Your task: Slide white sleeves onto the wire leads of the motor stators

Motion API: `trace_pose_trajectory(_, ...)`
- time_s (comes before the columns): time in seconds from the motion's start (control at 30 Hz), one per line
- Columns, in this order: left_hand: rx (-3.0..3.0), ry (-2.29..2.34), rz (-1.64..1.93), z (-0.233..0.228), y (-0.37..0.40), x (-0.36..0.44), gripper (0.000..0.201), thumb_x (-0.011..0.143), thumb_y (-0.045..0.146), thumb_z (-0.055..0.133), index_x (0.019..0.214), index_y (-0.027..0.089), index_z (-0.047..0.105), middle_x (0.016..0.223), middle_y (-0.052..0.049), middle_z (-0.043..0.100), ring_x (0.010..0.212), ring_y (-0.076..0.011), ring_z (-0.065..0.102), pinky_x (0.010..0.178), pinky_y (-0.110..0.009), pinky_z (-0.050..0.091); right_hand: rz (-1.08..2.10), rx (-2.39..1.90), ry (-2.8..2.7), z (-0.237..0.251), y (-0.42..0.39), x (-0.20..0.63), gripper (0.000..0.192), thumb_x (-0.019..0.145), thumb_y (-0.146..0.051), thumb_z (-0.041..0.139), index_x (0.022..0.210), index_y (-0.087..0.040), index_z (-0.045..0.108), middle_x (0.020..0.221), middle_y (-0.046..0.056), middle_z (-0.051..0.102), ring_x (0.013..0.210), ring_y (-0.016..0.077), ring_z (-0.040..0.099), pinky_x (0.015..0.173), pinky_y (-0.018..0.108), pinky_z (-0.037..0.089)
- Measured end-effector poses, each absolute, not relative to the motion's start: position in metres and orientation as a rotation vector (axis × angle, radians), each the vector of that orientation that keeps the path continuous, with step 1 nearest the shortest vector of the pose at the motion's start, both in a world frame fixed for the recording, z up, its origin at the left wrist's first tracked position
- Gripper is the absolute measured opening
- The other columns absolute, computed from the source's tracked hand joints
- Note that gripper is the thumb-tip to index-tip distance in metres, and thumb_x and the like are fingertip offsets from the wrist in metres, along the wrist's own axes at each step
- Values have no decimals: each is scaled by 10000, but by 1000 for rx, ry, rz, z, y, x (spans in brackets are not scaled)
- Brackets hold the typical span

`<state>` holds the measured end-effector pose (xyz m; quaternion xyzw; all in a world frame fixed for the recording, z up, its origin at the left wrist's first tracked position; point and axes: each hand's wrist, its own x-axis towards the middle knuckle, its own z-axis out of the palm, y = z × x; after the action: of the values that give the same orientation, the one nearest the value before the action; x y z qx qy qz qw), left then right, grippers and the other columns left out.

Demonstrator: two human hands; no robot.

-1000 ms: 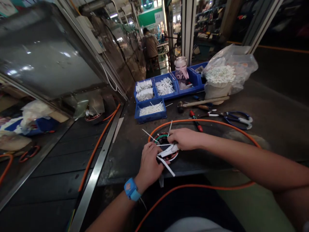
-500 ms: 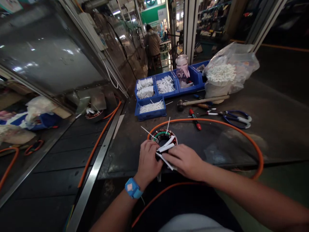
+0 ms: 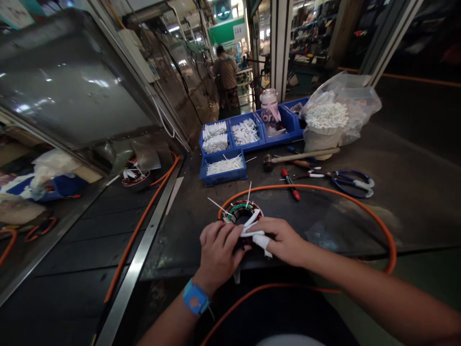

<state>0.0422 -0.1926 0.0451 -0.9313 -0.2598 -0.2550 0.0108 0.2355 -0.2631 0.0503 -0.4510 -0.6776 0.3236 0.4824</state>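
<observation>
A ring-shaped motor stator (image 3: 240, 207) with copper windings and green parts lies near the front edge of the bench. Two thin white cable ties (image 3: 249, 193) stick up from its far side. My left hand (image 3: 220, 250) is closed around the stator's near left side, fingertips close to the white sleeves. My right hand (image 3: 284, 240) pinches a white insulating sleeve (image 3: 262, 241) over the near right of the ring. Another white sleeve (image 3: 252, 218) slants across the opening. My hands hide the near part of the stator.
Blue bins (image 3: 224, 172) of white tubes and ties stand behind, beside a pink bottle (image 3: 270, 108). A bag of white tubes (image 3: 326, 117), a mallet (image 3: 268, 162), a red-and-black tool (image 3: 290, 184) and scissors (image 3: 353, 183) lie rightward. An orange hose (image 3: 363, 205) loops around. A person (image 3: 225, 74) sits far back.
My right hand has shifted slightly, and the white sleeve in it has turned and now shows wider at the fingertips. My left fingers have moved over the near sleeve ends. The view has tilted slightly.
</observation>
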Motion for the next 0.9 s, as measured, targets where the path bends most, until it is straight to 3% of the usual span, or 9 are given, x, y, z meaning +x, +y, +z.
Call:
trace_pose_trajectory(0.17,-3119,-551,-902,33,-176,43,465,746,239,625,1179,204,459,990,-63,644,924,-208,592,987,-456,357,959,-973,-1917,67,-241,279,298,791,-310,609,1075,-225,640,949,30,663,860,154,613,802,286,484)
trace_pose_trajectory(0.27,-3110,-509,-1036,27,-168,48,446,737,218,607,1158,208,460,921,-56,650,856,-201,609,942,-457,403,534,-1450,-1665,69,-175,322,234,854,-299,497,1002,-201,649,948,37,664,861,168,612,776,300,490)
trace_pose_trajectory(0.33,-3084,-492,-1150,23,-164,53,425,729,202,590,1135,218,467,891,-50,654,828,-199,617,910,-451,425,178,-1776,-1594,67,-118,345,279,863,-205,429,1063,-186,622,1043,49,646,945,173,592,833,303,469)
trace_pose_trajectory(0.43,-3042,-492,-1260,16,-159,60,420,709,172,568,1117,229,483,875,-48,665,819,-204,625,899,-452,430,40,-1903,-1628,65,-39,364,341,817,-123,445,1116,-169,603,1153,84,598,1042,212,548,905,332,420)
trace_pose_trajectory(0.57,-3019,-455,-1336,11,-153,62,435,684,160,591,1105,210,495,841,-40,681,802,-192,633,923,-432,422,30,-1945,-1706,58,28,368,362,798,-66,420,1074,-180,624,1176,115,566,1025,239,551,863,343,414)
trace_pose_trajectory(0.73,-3043,-470,-1390,10,-152,62,420,681,157,594,1084,229,501,810,-20,693,762,-182,638,914,-424,429,63,-1901,-1715,56,54,369,218,771,-58,459,868,-137,638,1049,132,602,989,239,566,842,324,417)
trace_pose_trajectory(0.83,-3034,-479,-1410,10,-151,62,399,683,165,587,1069,234,512,806,-23,693,766,-188,641,899,-431,438,4,-1843,-1603,66,37,369,248,831,-117,409,1019,-130,570,1115,126,580,1031,222,551,867,327,421)
trace_pose_trajectory(0.9,-3038,-472,-1400,11,-151,61,391,687,183,589,1068,232,514,817,-27,689,782,-189,641,889,-430,445,26,-1778,-1513,73,8,367,279,874,-172,356,1115,-127,488,1029,111,611,947,200,592,819,331,458)
